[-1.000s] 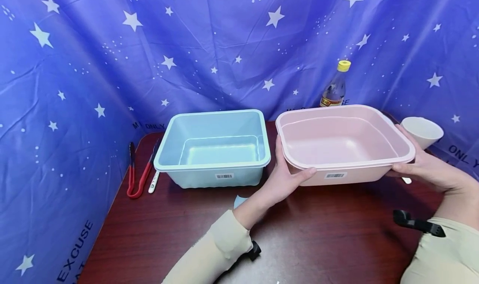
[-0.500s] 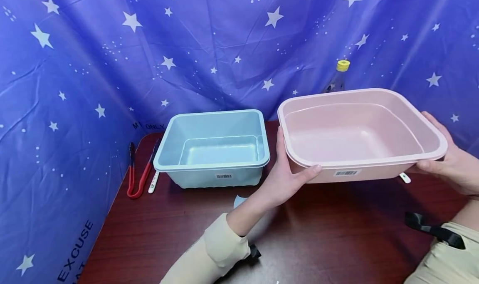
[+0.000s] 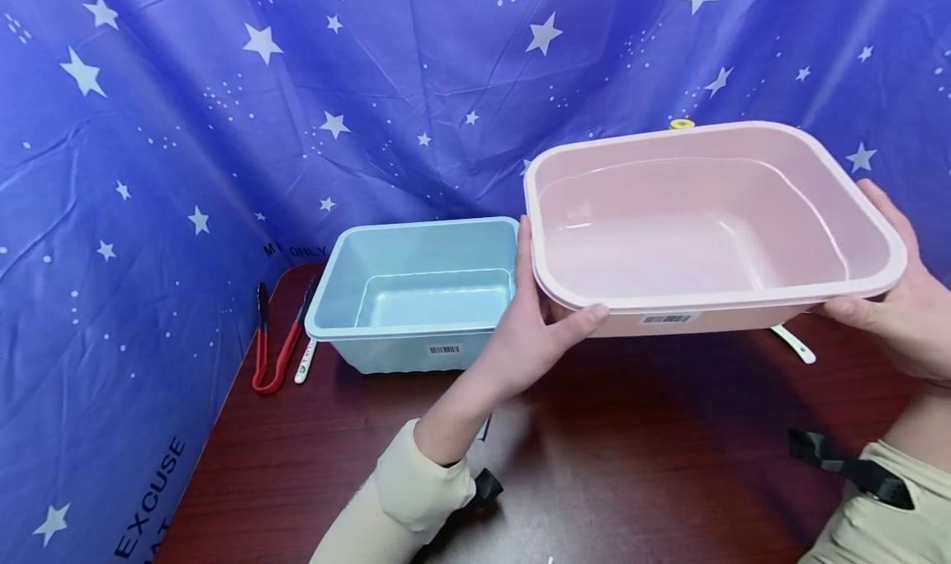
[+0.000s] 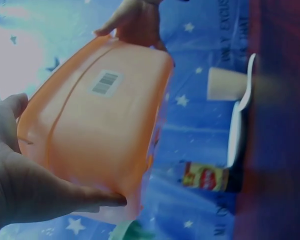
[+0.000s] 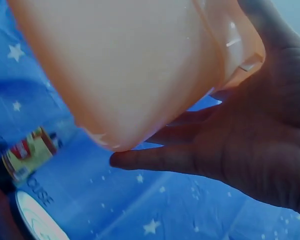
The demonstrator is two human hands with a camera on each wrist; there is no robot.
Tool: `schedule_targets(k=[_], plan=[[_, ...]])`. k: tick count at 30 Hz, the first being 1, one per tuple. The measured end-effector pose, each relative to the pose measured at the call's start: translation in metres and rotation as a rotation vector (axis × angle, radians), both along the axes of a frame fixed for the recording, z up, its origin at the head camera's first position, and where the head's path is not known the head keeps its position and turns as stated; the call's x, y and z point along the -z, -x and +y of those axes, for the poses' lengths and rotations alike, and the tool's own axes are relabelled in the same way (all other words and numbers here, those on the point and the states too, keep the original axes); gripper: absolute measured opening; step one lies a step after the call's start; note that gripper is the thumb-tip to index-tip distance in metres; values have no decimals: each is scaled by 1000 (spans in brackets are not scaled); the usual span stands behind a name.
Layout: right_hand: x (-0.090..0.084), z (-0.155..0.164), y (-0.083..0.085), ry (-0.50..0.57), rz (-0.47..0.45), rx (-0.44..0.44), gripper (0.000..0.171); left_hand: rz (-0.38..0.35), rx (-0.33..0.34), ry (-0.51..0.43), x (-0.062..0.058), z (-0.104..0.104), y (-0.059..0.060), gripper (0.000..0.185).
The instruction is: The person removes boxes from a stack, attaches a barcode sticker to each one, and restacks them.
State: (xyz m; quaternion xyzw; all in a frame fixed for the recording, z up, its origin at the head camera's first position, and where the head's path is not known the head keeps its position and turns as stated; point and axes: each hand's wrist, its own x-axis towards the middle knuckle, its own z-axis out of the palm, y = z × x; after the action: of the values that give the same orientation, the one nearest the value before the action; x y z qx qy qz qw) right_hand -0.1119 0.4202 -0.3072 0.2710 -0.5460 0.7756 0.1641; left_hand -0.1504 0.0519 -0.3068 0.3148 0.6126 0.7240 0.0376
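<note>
— Starry blue cloth (image 3: pixel 223 118) hangs all round the dark table (image 3: pixel 631 465). What is held up there?

— A pink tub (image 3: pixel 706 225), clear off the table above its right half. The left hand (image 3: pixel 538 333) grips the near left corner, thumb along the front rim and fingers under it; the right hand (image 3: pixel 902 300) holds the right end the same way, its fingers spread beneath the base in the wrist view.

— And the blue tub (image 3: pixel 423 291)?

— Standing at the back left of the table, empty, just beside the pink one's left edge. My judgement: the lifting is done, the setting down somewhere is left.

— What has changed?

— A second ago the pink tub sat low at the table; now it is higher and nearer the blue one, hiding all but the yellow cap of the bottle (image 3: pixel 681 123) behind. A white spoon (image 3: pixel 793 343) shows underneath it.

— Anything else?

— Red tongs (image 3: pixel 271 353) and a white pen (image 3: pixel 305 362) lie by the left edge.
</note>
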Motion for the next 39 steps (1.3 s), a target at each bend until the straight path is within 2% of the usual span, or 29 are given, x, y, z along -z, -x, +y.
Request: schedule_targets(k=[4, 7, 14, 23, 31, 39], plan=[[-10, -17, 2, -76, -80, 49, 106, 18, -23, 37, -8, -16, 6, 117], [-14, -31, 5, -144, -119, 100, 111, 15, -67, 73, -11, -27, 12, 118], [-22, -66, 17, -196, -149, 103, 115, -20, -95, 77, -17, -55, 25, 116], [-28, -103, 21, -457, -221, 229, 111, -30, -117, 101, -22, -92, 35, 116], [-29, -134, 30, -505, -235, 204, 109, -22, -154, 126, -22, -124, 39, 112], [-35, -161, 38, -542, -223, 188, 111, -13, -166, 107, -22, -150, 39, 116]])
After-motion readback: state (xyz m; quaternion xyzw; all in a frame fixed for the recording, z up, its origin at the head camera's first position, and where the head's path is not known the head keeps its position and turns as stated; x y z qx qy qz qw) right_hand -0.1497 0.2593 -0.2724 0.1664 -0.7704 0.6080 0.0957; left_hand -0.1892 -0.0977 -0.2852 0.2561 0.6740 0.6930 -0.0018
